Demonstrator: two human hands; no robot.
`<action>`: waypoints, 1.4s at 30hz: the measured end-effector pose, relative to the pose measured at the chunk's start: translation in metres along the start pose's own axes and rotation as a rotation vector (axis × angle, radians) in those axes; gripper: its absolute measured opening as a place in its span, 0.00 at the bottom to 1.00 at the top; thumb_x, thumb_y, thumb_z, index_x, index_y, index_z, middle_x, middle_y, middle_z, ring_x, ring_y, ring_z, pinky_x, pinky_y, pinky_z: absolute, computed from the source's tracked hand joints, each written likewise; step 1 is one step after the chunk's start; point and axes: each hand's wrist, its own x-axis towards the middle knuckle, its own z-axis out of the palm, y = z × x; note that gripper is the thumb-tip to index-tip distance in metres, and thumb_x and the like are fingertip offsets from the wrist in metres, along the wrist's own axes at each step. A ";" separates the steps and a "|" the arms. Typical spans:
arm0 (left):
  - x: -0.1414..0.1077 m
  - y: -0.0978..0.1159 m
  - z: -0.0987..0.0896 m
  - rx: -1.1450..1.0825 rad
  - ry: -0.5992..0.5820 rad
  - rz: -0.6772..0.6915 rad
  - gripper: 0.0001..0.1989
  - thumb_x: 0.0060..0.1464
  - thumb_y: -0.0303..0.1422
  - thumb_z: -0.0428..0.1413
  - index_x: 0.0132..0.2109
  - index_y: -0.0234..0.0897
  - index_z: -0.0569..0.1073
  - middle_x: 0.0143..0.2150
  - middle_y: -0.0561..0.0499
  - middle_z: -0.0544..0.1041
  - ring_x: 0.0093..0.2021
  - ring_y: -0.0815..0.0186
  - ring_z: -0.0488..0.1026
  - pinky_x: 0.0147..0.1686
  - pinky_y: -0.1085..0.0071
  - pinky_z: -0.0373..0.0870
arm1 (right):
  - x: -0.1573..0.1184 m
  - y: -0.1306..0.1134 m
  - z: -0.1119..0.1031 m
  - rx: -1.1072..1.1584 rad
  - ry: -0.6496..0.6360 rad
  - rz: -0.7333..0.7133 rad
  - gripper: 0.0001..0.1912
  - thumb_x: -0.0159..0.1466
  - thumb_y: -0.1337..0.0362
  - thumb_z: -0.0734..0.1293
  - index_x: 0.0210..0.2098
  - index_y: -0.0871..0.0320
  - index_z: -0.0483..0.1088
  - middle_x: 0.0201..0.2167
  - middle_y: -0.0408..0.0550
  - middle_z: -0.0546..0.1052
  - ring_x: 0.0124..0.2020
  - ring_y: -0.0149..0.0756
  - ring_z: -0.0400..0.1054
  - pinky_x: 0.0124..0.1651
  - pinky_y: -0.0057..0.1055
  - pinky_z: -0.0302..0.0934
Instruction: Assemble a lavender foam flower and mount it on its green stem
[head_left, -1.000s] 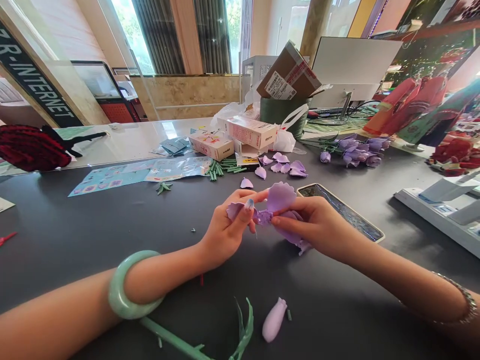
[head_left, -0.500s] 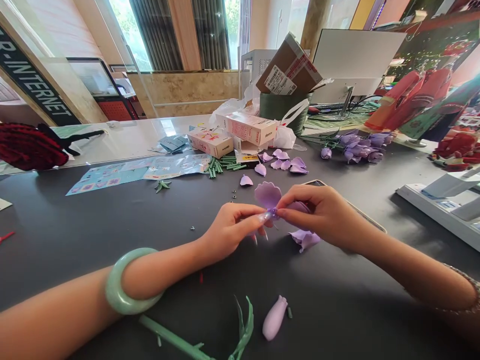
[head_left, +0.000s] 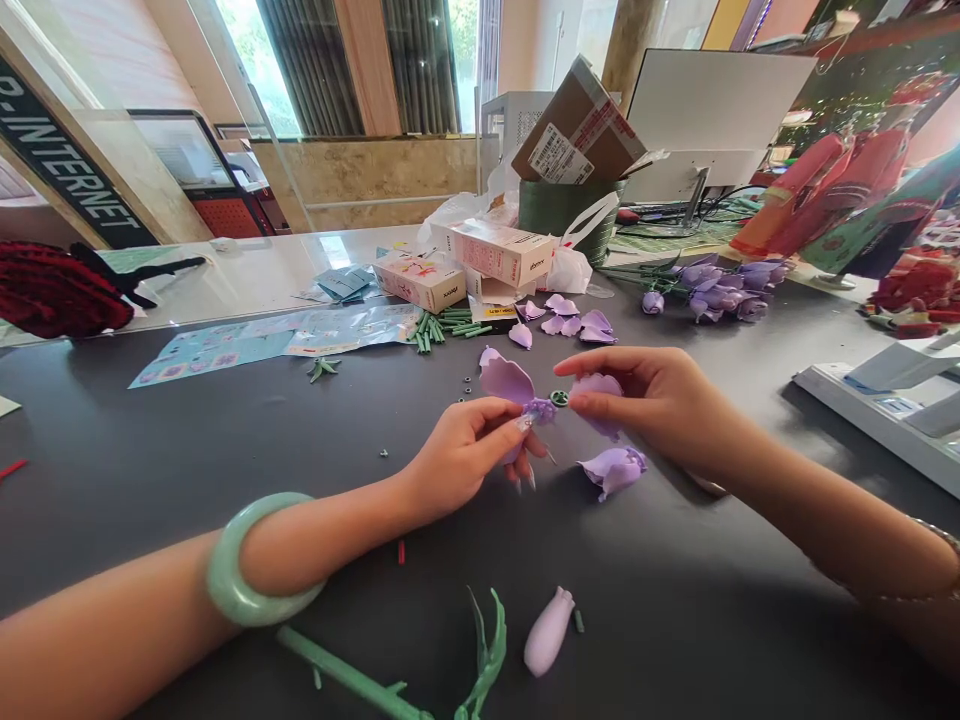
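Observation:
My left hand [head_left: 480, 450] pinches a partly built purple toy flower at its small purple centre [head_left: 538, 410]. A wide purple petal [head_left: 507, 380] stands up from that centre, and a small green round piece [head_left: 559, 398] sits at its right side. My right hand [head_left: 637, 400] is just to the right, thumb and index finger apart. Another purple petal [head_left: 598, 384] shows between and behind those fingers; whether it touches them is unclear. Below lies a cupped purple flower piece [head_left: 613, 470]. Nearer me are a smooth pale-purple bud [head_left: 549, 632] and a green stem with leaves [head_left: 352, 680].
Loose purple petals [head_left: 562, 318], green stem pieces [head_left: 431, 330], pink-and-white boxes [head_left: 499, 250] and an instruction sheet [head_left: 225, 350] lie beyond my hands. Finished purple flowers [head_left: 720, 290] rest at back right. A white stand [head_left: 885, 420] is at the right edge.
My right hand's fingers have parted and shifted slightly right and up from the flower centre. The green round piece now shows. The upright petal has tilted left.

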 end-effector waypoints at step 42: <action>0.002 -0.002 0.000 -0.002 -0.062 -0.019 0.24 0.57 0.51 0.54 0.28 0.33 0.68 0.23 0.52 0.71 0.21 0.73 0.67 0.23 0.76 0.66 | -0.007 0.001 0.018 0.160 0.047 -0.012 0.27 0.55 0.41 0.70 0.29 0.55 0.57 0.19 0.36 0.61 0.16 0.23 0.50 0.16 0.21 0.43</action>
